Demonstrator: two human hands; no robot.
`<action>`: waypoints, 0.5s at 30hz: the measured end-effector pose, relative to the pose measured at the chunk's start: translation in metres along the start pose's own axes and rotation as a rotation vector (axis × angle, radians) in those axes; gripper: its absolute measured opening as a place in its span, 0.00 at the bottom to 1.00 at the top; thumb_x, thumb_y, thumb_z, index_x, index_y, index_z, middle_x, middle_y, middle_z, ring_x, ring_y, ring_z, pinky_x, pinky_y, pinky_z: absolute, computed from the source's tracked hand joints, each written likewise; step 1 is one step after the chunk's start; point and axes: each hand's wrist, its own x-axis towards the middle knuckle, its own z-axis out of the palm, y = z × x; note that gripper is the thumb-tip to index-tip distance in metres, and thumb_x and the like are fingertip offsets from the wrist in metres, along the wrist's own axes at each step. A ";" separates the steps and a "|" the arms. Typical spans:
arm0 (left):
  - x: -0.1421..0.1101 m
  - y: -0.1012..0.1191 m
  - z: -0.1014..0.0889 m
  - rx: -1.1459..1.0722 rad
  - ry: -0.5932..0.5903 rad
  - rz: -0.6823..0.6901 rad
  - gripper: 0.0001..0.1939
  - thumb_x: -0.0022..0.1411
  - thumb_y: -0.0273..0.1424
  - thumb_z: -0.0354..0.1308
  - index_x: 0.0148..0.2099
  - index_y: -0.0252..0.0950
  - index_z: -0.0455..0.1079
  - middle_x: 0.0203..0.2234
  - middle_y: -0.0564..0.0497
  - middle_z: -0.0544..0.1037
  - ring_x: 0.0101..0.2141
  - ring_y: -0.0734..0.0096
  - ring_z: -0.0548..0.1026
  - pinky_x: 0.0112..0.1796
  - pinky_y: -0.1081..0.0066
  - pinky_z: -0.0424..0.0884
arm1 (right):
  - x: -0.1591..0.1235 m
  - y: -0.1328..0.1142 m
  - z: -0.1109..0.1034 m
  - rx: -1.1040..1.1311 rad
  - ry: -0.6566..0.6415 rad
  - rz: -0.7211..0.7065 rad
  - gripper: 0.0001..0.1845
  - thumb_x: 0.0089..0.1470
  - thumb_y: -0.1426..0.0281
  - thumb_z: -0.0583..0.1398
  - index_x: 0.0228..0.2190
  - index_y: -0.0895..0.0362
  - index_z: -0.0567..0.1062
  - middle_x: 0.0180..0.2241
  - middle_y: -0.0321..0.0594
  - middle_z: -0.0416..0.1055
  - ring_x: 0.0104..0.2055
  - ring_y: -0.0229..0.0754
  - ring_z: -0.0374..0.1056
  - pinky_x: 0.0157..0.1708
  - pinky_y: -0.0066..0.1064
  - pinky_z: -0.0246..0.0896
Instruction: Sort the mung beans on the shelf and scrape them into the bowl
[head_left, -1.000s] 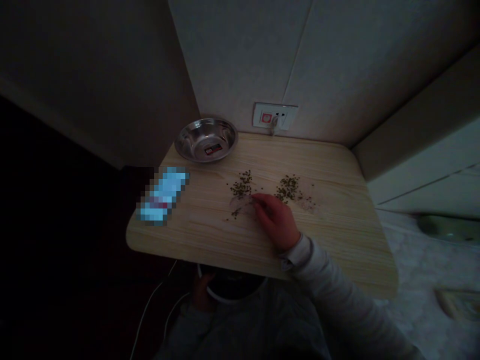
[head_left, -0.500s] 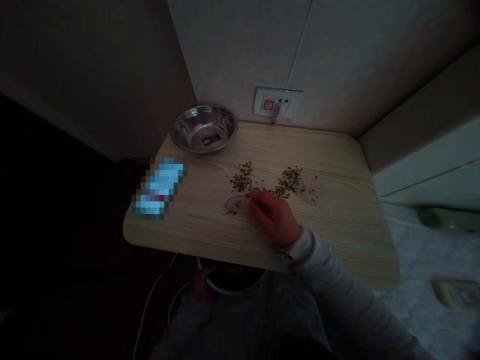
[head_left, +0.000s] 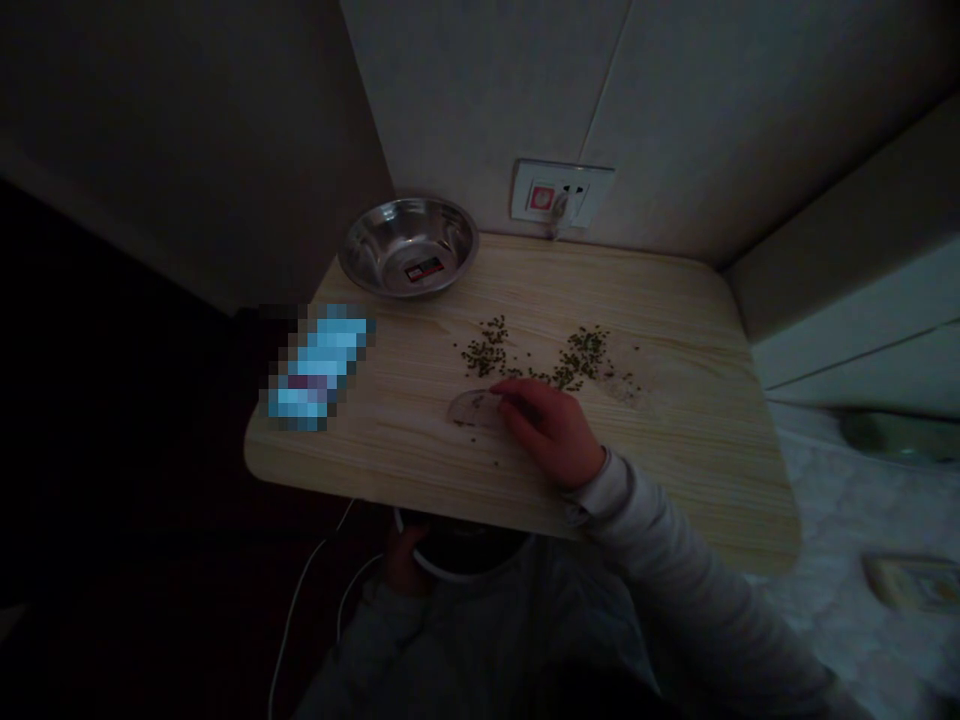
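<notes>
My right hand (head_left: 551, 430) is closed on the edge of a clear, thin round piece that looks like a plastic lid (head_left: 469, 407), low over the table. A few dark grains lie at that lid, and it cannot be told whether they are on or under it. Small green beans (head_left: 585, 352) are scattered just beyond my fingers in two loose patches joined by a thin line. Below the table's front edge, my left hand (head_left: 405, 562) grips the side of a dark bowl with a white rim (head_left: 480, 545); the dimness hides its contents.
A steel basin (head_left: 409, 250) with a label inside stands at the back left of the wooden table (head_left: 690, 440). A pixelated, lit phone (head_left: 322, 365) lies at the left edge. A wall socket (head_left: 562, 195) holds a plug. White cables (head_left: 300, 575) hang at lower left.
A couple of beans now lie nearer the table's front edge, below the lid. My right hand and the lid have barely moved, and my left hand keeps its hold. The view has shifted slightly.
</notes>
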 end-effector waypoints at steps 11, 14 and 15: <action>0.001 0.000 0.002 -0.095 0.018 -0.031 0.08 0.36 0.26 0.59 0.25 0.41 0.70 0.27 0.52 0.77 0.38 0.58 0.72 0.40 0.62 0.66 | -0.001 0.002 -0.002 -0.009 0.058 0.076 0.12 0.46 0.74 0.51 0.34 0.57 0.70 0.28 0.38 0.70 0.29 0.36 0.65 0.31 0.28 0.59; 0.002 -0.004 0.001 -0.109 0.028 -0.046 0.09 0.36 0.26 0.58 0.26 0.41 0.70 0.24 0.53 0.76 0.36 0.59 0.72 0.39 0.62 0.67 | -0.001 0.004 -0.004 -0.024 0.088 0.109 0.12 0.45 0.74 0.51 0.33 0.58 0.70 0.28 0.39 0.70 0.29 0.37 0.64 0.31 0.29 0.59; 0.003 -0.005 0.001 -0.116 0.032 -0.052 0.10 0.36 0.26 0.58 0.27 0.41 0.71 0.24 0.54 0.76 0.35 0.60 0.73 0.39 0.62 0.67 | -0.001 0.005 -0.005 -0.026 0.091 0.117 0.12 0.45 0.74 0.51 0.33 0.58 0.70 0.28 0.39 0.70 0.29 0.38 0.64 0.31 0.29 0.59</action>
